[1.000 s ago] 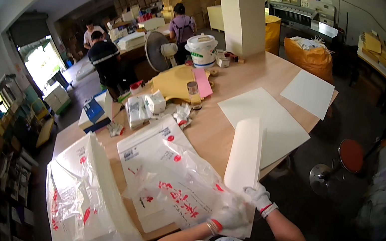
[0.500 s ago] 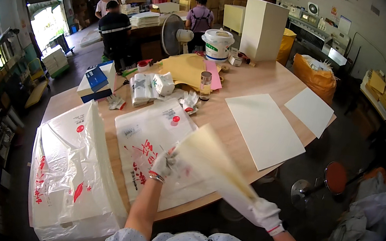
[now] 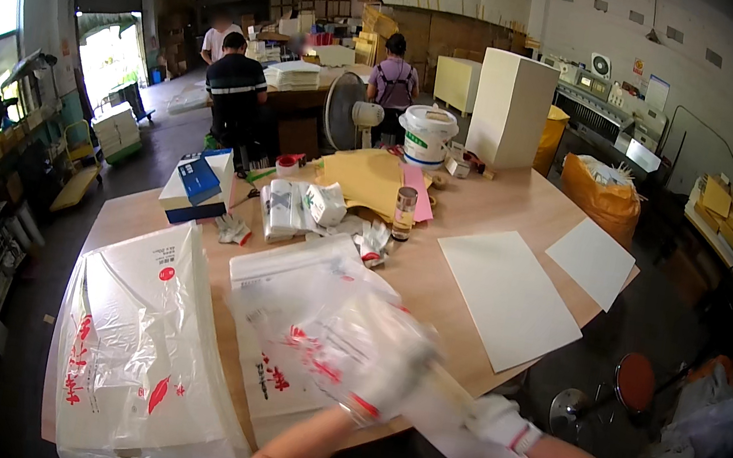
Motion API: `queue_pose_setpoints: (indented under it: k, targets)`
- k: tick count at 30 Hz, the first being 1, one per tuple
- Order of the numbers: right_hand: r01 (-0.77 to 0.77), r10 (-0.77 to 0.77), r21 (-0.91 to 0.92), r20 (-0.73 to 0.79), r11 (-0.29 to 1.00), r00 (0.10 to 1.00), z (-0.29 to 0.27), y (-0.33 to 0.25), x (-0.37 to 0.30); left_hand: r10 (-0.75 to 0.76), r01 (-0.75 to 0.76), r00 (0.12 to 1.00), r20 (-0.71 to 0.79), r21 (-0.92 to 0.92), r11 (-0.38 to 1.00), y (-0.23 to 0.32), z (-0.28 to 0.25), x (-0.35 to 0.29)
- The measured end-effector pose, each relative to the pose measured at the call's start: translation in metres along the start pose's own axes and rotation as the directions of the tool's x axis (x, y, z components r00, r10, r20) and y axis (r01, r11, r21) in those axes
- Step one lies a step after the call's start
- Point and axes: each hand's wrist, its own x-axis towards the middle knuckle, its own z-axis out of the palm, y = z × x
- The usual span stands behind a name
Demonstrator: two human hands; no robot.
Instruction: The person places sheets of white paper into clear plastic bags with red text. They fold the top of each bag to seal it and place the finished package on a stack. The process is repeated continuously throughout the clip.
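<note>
My left hand (image 3: 398,363), in a white glove with a red cuff edge, is smeared by motion over a clear plastic bag (image 3: 271,348) with red print. Its fingers cannot be made out. To its right, my white-gloved right hand (image 3: 499,421) is closed on a pale cream-white sheet (image 3: 475,452) at the table's near edge. Part of that sheet lies behind the hands, and how far it reaches toward the bag is unclear. On the left rests a tall stack of printed plastic bags (image 3: 143,338) with white content showing through.
Two white boards (image 3: 509,300) lie on the right of the table. Farther back are a glass jar (image 3: 403,214), spare gloves (image 3: 233,229), brown envelopes (image 3: 360,180), a white bucket (image 3: 426,135) and a fan (image 3: 347,111). A red stool (image 3: 634,382) stands right. Several people are beyond.
My left hand has swept right, toward my right hand, and the bag's plastic has shifted with it. The raised pale sheet has come down lower. The view has tilted up slightly.
</note>
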Motion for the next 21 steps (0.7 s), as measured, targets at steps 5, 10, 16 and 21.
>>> queue_pose_setpoints:
  k: [5, 10, 16, 21]
  targets:
    - [0.087, -0.018, 0.366, -0.188, 0.926, 0.982, 0.031, 0.019, 0.109, 0.029, -0.091, 0.985, 0.168, 0.375, 0.923, -0.026, 0.046, 0.0]
    - [-0.076, 0.269, 0.342, -0.565, 0.937, 0.78, 0.035, 0.03, 0.186, -0.163, 0.124, 0.987, 0.015, 0.583, 0.803, -0.113, -0.013, -0.033]
    - [-0.261, 0.422, 0.454, -0.299, 0.852, 0.856, 0.03, 0.071, 0.273, 0.334, -0.357, 0.854, 0.4, 0.916, -0.184, -0.235, -0.008, -0.084]
    - [-0.36, 0.479, 0.537, -0.097, 0.763, 0.872, 0.048, 0.091, 0.287, 0.127, 0.064, 0.977, 0.169, 0.335, -0.94, -0.355, -0.132, -0.128]
